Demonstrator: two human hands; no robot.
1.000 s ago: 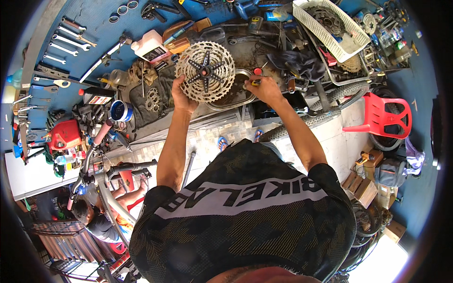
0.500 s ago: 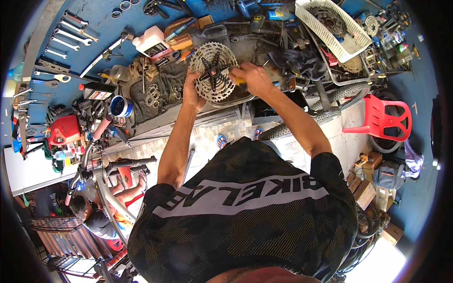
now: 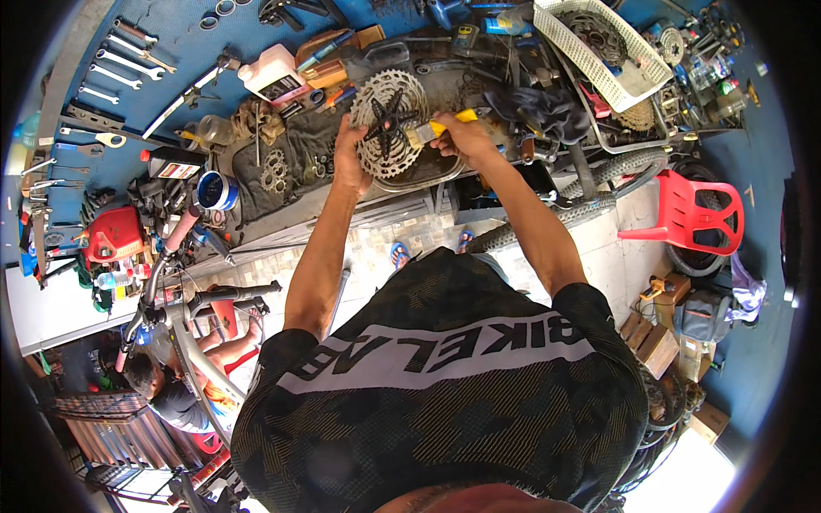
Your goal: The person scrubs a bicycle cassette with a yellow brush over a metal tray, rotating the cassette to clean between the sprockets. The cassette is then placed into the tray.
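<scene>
Currently, the left hand [image 3: 350,161] is closed on the left edge of the cassette [image 3: 389,120], its thumb at the near side of the teeth. The cassette is held tilted above the bench [image 3: 295,208], partly over the metal tray [image 3: 426,185], with its black spider showing. The right hand [image 3: 464,138] is curled around the yellow handle of a brush [image 3: 439,127]; the pale bristles point left and overlap the cassette's right side, though firm contact is hard to confirm. Left of the cassette, a smaller sprocket [image 3: 274,173] lies on a dark mat [image 3: 301,144], near a blue tub [image 3: 219,193]. Right of the brush sits a dark rag [image 3: 547,114], and beyond it a white basket [image 3: 643,84].
</scene>
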